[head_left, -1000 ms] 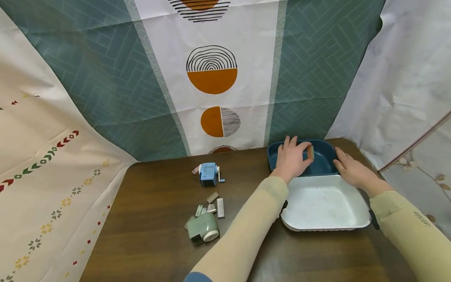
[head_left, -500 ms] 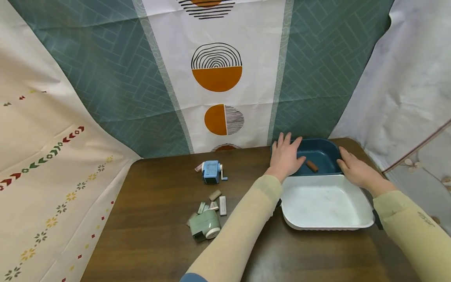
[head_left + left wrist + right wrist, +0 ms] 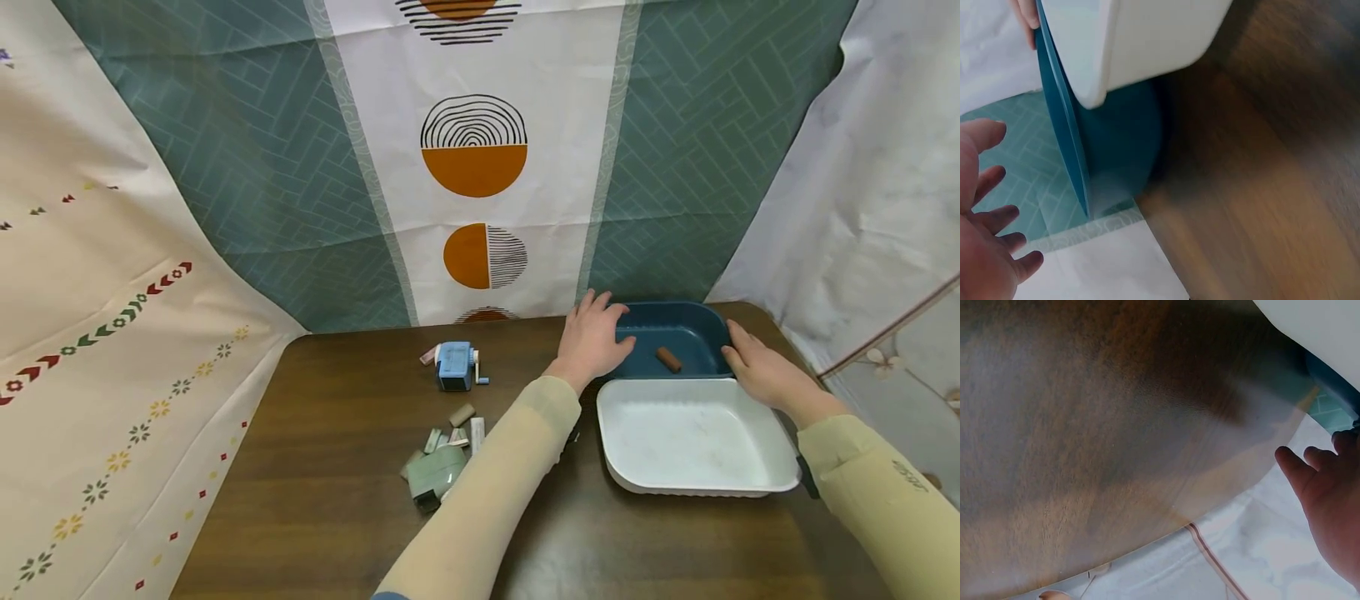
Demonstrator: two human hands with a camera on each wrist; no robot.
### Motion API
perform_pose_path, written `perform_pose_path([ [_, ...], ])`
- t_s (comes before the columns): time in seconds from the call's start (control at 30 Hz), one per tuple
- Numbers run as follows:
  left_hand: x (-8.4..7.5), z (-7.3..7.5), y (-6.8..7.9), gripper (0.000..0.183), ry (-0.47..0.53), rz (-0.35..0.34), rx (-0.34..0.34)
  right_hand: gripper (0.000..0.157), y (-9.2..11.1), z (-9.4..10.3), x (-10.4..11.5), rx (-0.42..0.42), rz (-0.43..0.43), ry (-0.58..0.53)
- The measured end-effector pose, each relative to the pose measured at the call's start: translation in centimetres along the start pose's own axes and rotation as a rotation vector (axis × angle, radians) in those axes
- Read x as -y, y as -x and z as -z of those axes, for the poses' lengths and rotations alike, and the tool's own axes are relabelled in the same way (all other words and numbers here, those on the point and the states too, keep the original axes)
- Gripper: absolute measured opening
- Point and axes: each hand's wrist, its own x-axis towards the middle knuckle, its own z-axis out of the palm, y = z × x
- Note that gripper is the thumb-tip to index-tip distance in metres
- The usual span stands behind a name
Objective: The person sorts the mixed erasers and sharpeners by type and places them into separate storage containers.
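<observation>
Brown block — apart, right of left fingers

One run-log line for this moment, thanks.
left hand: open, empty | right hand: touching blue tray, right end | brown block: inside blue tray

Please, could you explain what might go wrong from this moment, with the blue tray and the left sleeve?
The small brown oblong piece lies loose inside the dark-blue rectangular tray; it may slide if the right hand at its edge tips the tray.

The beige left sleeve partly hides the pale green rounded sharpener-like object in the head view, so a careless sweep could perhaps knock it.
</observation>
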Motion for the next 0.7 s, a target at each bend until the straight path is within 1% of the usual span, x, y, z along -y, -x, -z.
perform_pose_path([
  [0.27,2.2,1.1,1.0,0.048,0.060,-0.040,-0.017,0.075,-0.1,-0.1,-0.1,-0.001,0.006,0.014],
  [0.43,3.6,2.2,1.7,0.047,0.131,-0.091,-0.031,0.073,-0.1,-0.1,0.0,-0.004,0.013,0.017],
  [0.57,4.8,3.5,2.6,0.046,0.207,-0.124,-0.056,0.072,0.1,0.0,0.0,-0.009,0.018,0.014],
  [0.7,6.4,4.7,3.9,0.045,0.313,-0.106,-0.087,0.073,0.1,-0.1,0.0,-0.008,0.013,0.017],
])
